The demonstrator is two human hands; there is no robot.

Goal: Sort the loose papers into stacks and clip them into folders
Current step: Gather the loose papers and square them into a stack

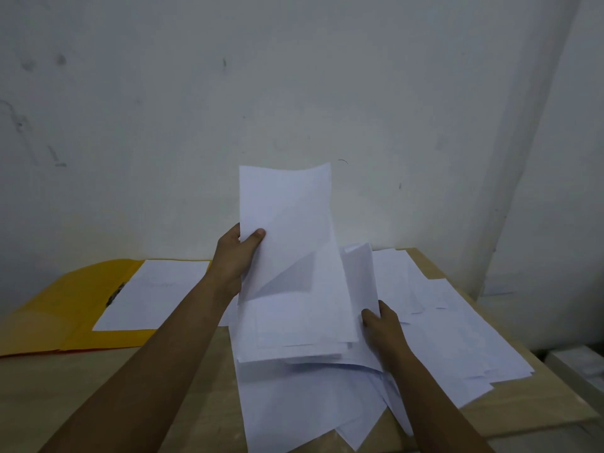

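A messy pile of loose white papers (441, 325) covers the middle and right of the wooden table. My left hand (233, 256) grips a bundle of white sheets (287, 223) by its left edge, thumb on the front, and holds it upright above the pile. My right hand (380, 322) pinches the right edge of several lifted sheets (359, 276) lower down. To the left lies an open yellow folder (65, 308) with a white sheet (153, 295) inside and a dark metal clip (116, 294) at its spine.
The wooden table (130, 387) runs up to a white wall (294, 93) right behind it. Its right edge falls off near pale boxes (575, 364) on the floor. Papers hang over the table's near edge at the centre.
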